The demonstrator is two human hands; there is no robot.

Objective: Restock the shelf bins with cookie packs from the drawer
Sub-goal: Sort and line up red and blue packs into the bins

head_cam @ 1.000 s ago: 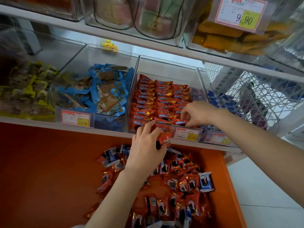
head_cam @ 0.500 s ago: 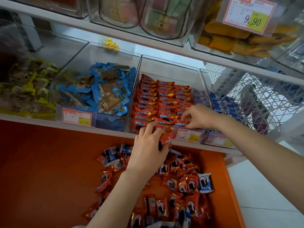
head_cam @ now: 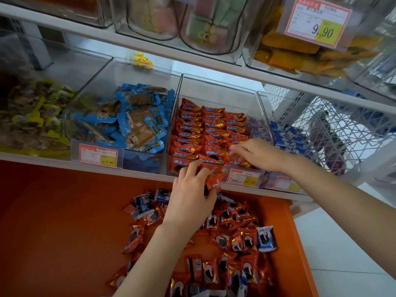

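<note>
Left hand (head_cam: 190, 196) is up at the front lip of the red bin (head_cam: 214, 88), fingers curled tight round a small clutch of held packs (head_cam: 213, 184). They poke out to the right of my fingers, just below the lip and against the bin's front wall, and they are bunched and tilted. The rows (head_cam: 203, 129) inside lie with their long sides across the bin, left to right, so I reckon the clutch needs turning flat to match.

Right hand (head_cam: 257, 154) is already inside, over the front-right corner, knuckles up and fingers bent down onto the front row. The tips are blurred, so I can't tell whether they pinch a pack or just press. That hand is nearer the slot; the left sits lower and to its left, outside the wall. The move is up, over the lip and right.

The red bin holds three neat columns, with bare floor at the back. The drawer (head_cam: 64, 221) below has a heap of loose packs (head_cam: 235, 239), mostly red, a few blue. The blue bin (head_cam: 137, 116) to the left holds jumbled snacks.
</note>
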